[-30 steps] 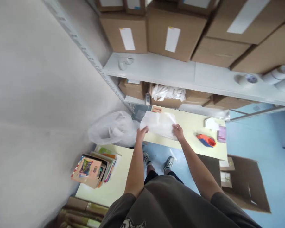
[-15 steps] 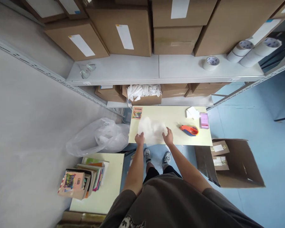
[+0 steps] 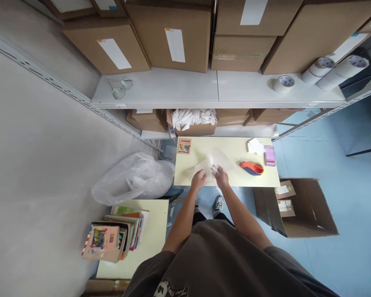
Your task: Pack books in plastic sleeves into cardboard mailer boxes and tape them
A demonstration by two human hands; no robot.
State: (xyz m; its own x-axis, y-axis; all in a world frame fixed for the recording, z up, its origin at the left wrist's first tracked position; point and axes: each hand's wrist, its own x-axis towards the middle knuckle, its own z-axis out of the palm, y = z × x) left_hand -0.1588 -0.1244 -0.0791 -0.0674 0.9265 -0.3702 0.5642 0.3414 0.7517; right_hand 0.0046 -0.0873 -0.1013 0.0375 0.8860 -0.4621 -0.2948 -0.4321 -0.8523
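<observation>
Both hands are down at the near edge of the pale yellow table (image 3: 228,145), close together, and between them is a thin, see-through white plastic bag (image 3: 210,163), blurred and hard to make out, lying on the tabletop just in from that near edge, left of the middle. The left hand (image 3: 198,180) sits on the bag's near left part with the fingers curled; the right hand (image 3: 221,176) is just beside it, fingertips on the film. Whether either hand actually pinches the bag or only presses on it, I cannot tell from this view. Over towards the table's right edge lies an orange and blue tape dispenser (image 3: 252,168), and beyond it, near the far right corner, a small stack of white slips (image 3: 255,145) and a blurred pink patch (image 3: 269,155). At the far left corner sits a small colourful picture card (image 3: 184,146); its print is too small to read. Off the table's left edge, a big crumpled clear plastic sack (image 3: 132,178) rests on the floor. Nearer, a second pale table carries a pile of colourful books (image 3: 113,237). To the right stands an open brown cardboard box (image 3: 299,206). On the grey metal shelf (image 3: 204,88) above are brown cartons with white labels (image 3: 175,44), no writing legible, and white tape rolls (image 3: 283,83).
</observation>
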